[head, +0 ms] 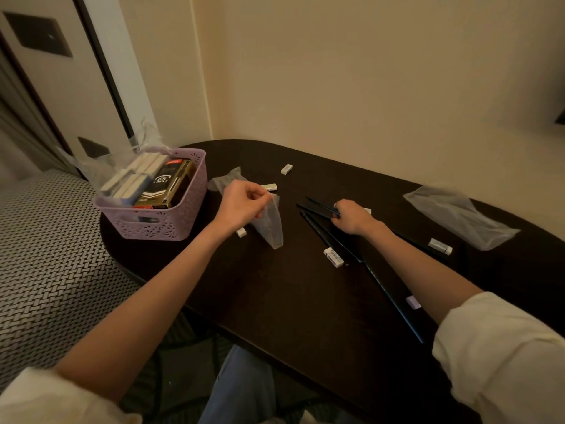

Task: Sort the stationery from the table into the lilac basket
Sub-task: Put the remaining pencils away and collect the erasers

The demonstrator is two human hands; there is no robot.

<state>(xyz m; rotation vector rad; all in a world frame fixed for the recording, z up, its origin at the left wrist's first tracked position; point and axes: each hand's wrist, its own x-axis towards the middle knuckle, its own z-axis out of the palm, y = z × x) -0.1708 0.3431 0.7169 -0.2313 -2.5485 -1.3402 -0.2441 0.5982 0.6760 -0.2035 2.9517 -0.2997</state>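
Note:
The lilac basket [159, 221] stands at the table's left end, filled with boxes and a plastic wrap. My left hand [241, 203] pinches the top of a small clear plastic bag [270, 224] that hangs down to the table. My right hand [351, 217] grips a bunch of black pencils [319, 206] lying on the dark table [290, 295]. More black pencils [391, 295] run toward the near edge. Several white erasers lie scattered: one eraser [286, 169] at the back, one eraser [334, 257] in the middle, one eraser [440, 246] at the right.
A second clear plastic bag [458, 215] lies at the far right by the wall. Another small bag [226, 179] sits beside the basket. A small white eraser [241, 232] lies under my left wrist. A patterned seat [46, 255] adjoins the table on the left.

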